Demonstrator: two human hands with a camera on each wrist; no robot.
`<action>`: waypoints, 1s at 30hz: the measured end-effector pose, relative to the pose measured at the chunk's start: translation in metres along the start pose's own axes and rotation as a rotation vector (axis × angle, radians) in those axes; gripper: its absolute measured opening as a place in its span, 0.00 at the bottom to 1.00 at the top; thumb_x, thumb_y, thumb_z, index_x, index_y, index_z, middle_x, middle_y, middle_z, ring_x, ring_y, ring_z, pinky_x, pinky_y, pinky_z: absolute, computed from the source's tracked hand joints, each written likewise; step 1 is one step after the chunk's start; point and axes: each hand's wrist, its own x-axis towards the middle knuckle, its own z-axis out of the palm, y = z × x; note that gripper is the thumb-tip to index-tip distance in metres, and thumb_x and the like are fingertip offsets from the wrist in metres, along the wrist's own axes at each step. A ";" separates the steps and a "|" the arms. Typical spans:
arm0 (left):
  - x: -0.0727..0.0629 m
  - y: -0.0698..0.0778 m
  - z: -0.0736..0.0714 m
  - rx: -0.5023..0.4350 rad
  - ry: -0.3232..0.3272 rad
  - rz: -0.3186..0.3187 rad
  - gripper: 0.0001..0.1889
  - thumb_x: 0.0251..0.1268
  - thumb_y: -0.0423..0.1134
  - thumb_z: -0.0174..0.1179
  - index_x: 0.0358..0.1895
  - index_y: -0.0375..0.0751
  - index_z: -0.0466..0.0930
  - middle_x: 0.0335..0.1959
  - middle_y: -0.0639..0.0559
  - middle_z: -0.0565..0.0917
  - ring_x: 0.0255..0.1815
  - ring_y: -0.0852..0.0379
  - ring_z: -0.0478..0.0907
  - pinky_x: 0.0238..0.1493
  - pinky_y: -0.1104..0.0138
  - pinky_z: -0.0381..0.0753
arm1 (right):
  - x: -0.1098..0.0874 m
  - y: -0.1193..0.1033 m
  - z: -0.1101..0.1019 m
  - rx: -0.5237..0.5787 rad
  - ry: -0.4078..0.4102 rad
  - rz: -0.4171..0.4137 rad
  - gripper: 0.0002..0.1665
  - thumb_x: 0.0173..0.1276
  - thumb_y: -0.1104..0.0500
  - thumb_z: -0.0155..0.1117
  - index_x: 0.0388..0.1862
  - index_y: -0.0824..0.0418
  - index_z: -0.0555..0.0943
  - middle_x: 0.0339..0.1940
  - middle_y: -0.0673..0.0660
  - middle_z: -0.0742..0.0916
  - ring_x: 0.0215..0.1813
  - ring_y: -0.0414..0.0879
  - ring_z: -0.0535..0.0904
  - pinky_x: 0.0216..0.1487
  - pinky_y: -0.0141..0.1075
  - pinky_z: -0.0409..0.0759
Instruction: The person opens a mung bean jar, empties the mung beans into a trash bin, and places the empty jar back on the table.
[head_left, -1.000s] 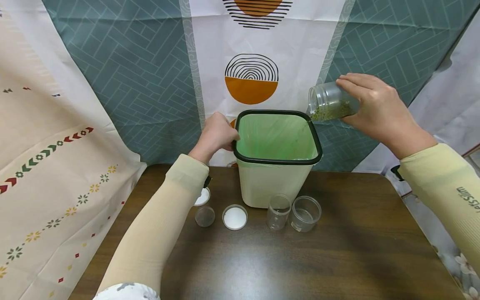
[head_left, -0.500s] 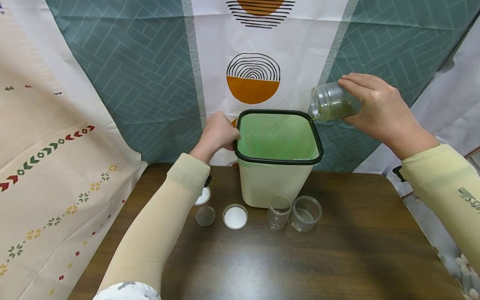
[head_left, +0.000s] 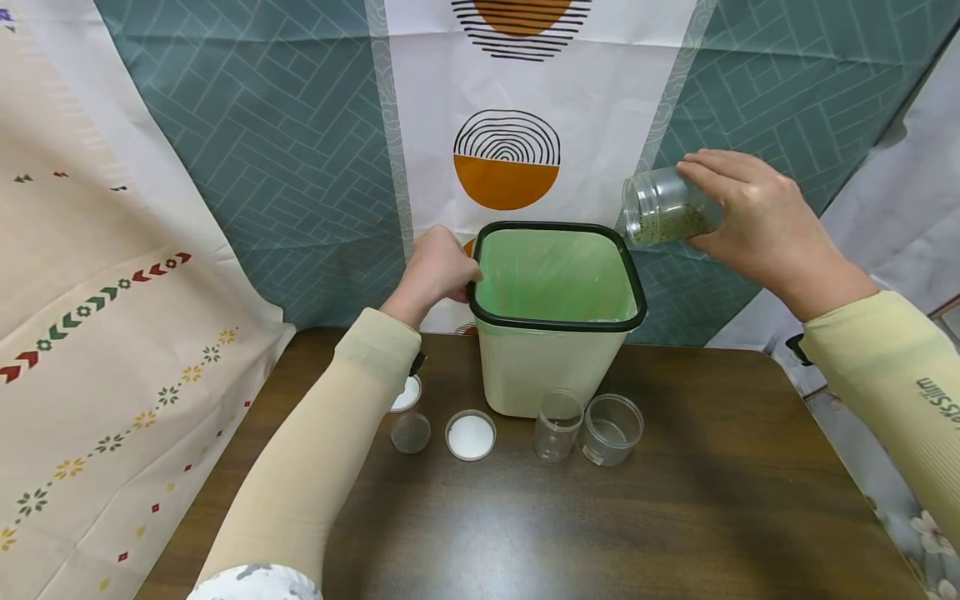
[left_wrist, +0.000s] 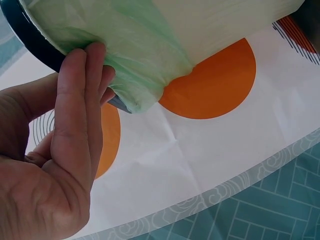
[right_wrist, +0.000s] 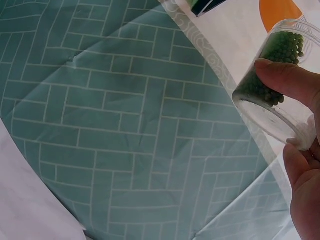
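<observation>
My left hand (head_left: 438, 271) grips the black rim of a trash can (head_left: 551, 371) at its left side, fingers over a pale green bag (left_wrist: 145, 55) that lines it. In my right hand (head_left: 753, 212) is a clear jar (head_left: 663, 204), lying nearly on its side with its mouth toward the can's right rim. Small round green beans (right_wrist: 282, 47) lie along the jar's lower side. In the right wrist view, the thumb presses on the jar wall and other fingers hold near its base.
Two clear jars, one narrow (head_left: 555, 437) and one wider (head_left: 611, 429), stand before the can. Left of them lie a white-lined lid (head_left: 470, 436), a clear lid (head_left: 410, 433) and another white lid (head_left: 407, 395), partly behind my left forearm. A patterned cloth (head_left: 315, 167) hangs behind the table (head_left: 600, 533).
Both hands keep their places, and the jar stays tilted by the can's rim. The beans in it lie slightly farther back from its mouth than a second ago.
</observation>
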 end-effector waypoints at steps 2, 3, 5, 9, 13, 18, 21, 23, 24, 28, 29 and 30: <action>0.000 0.000 0.000 0.002 -0.001 0.003 0.09 0.48 0.32 0.63 0.16 0.36 0.74 0.16 0.42 0.81 0.15 0.52 0.83 0.20 0.67 0.83 | 0.000 0.000 0.000 0.001 0.001 0.000 0.53 0.28 0.76 0.78 0.62 0.61 0.73 0.62 0.61 0.78 0.65 0.56 0.71 0.66 0.51 0.69; 0.000 0.000 0.000 0.003 -0.001 0.005 0.09 0.47 0.32 0.63 0.16 0.36 0.74 0.15 0.42 0.81 0.15 0.52 0.83 0.19 0.67 0.83 | 0.000 0.000 0.000 0.000 0.001 0.000 0.53 0.28 0.76 0.78 0.62 0.61 0.73 0.62 0.61 0.78 0.65 0.56 0.71 0.66 0.51 0.69; 0.000 -0.001 0.000 0.000 0.000 0.008 0.10 0.47 0.32 0.63 0.16 0.36 0.74 0.15 0.42 0.81 0.15 0.52 0.83 0.19 0.67 0.83 | 0.001 0.000 0.000 0.000 -0.004 0.006 0.54 0.28 0.75 0.78 0.63 0.60 0.73 0.62 0.60 0.77 0.66 0.56 0.70 0.66 0.51 0.69; 0.000 -0.001 0.000 -0.007 0.003 0.011 0.10 0.47 0.32 0.63 0.15 0.37 0.73 0.15 0.42 0.80 0.15 0.52 0.82 0.19 0.66 0.83 | 0.002 0.000 -0.001 -0.003 -0.015 0.015 0.54 0.28 0.75 0.79 0.63 0.60 0.73 0.63 0.60 0.77 0.66 0.56 0.70 0.66 0.51 0.68; 0.000 -0.001 0.000 -0.017 0.001 0.010 0.12 0.47 0.32 0.63 0.14 0.37 0.71 0.13 0.43 0.79 0.15 0.51 0.82 0.19 0.66 0.83 | 0.002 0.000 -0.001 -0.006 -0.022 0.018 0.54 0.29 0.75 0.79 0.63 0.60 0.72 0.63 0.60 0.77 0.66 0.56 0.70 0.66 0.51 0.68; 0.000 -0.002 0.000 -0.020 -0.004 0.016 0.12 0.48 0.31 0.63 0.14 0.38 0.71 0.12 0.44 0.78 0.15 0.51 0.82 0.19 0.66 0.83 | 0.002 0.000 -0.001 -0.004 -0.016 0.007 0.54 0.29 0.75 0.78 0.63 0.60 0.73 0.62 0.60 0.77 0.66 0.56 0.70 0.67 0.50 0.67; 0.000 -0.002 0.000 -0.016 -0.004 0.018 0.12 0.48 0.32 0.63 0.14 0.37 0.71 0.12 0.44 0.78 0.15 0.52 0.82 0.19 0.66 0.83 | 0.002 -0.001 -0.001 -0.006 -0.013 0.001 0.53 0.29 0.75 0.78 0.62 0.60 0.73 0.62 0.60 0.78 0.66 0.56 0.70 0.67 0.50 0.67; 0.000 -0.002 0.000 -0.013 -0.004 0.017 0.11 0.48 0.32 0.63 0.14 0.37 0.72 0.12 0.44 0.78 0.15 0.51 0.82 0.19 0.66 0.83 | 0.003 -0.001 -0.001 -0.009 -0.014 0.002 0.54 0.29 0.75 0.78 0.63 0.60 0.73 0.62 0.60 0.78 0.66 0.56 0.70 0.67 0.50 0.67; 0.000 -0.002 0.000 -0.013 -0.004 0.017 0.11 0.48 0.32 0.63 0.14 0.37 0.72 0.13 0.44 0.78 0.15 0.51 0.82 0.19 0.66 0.83 | 0.003 -0.001 -0.001 -0.010 -0.015 0.002 0.54 0.29 0.76 0.78 0.63 0.60 0.73 0.62 0.60 0.78 0.66 0.56 0.70 0.67 0.50 0.67; 0.000 -0.002 -0.001 -0.017 -0.004 0.018 0.11 0.48 0.32 0.63 0.15 0.37 0.72 0.13 0.44 0.79 0.16 0.51 0.83 0.19 0.66 0.83 | 0.003 -0.001 -0.002 -0.016 -0.016 0.002 0.54 0.29 0.76 0.78 0.63 0.60 0.72 0.63 0.60 0.77 0.67 0.56 0.70 0.67 0.51 0.67; 0.000 -0.002 -0.001 -0.018 -0.004 0.020 0.11 0.48 0.32 0.63 0.15 0.37 0.72 0.13 0.44 0.79 0.16 0.51 0.83 0.19 0.66 0.83 | 0.003 -0.001 -0.002 -0.017 -0.016 0.001 0.54 0.29 0.75 0.78 0.63 0.61 0.73 0.63 0.60 0.77 0.67 0.56 0.70 0.67 0.51 0.67; -0.001 -0.002 -0.001 -0.019 -0.005 0.020 0.11 0.48 0.32 0.63 0.15 0.37 0.72 0.13 0.44 0.79 0.16 0.51 0.83 0.19 0.66 0.83 | 0.003 -0.001 -0.001 -0.018 -0.015 0.001 0.54 0.29 0.75 0.78 0.63 0.60 0.73 0.63 0.60 0.77 0.67 0.56 0.70 0.67 0.51 0.67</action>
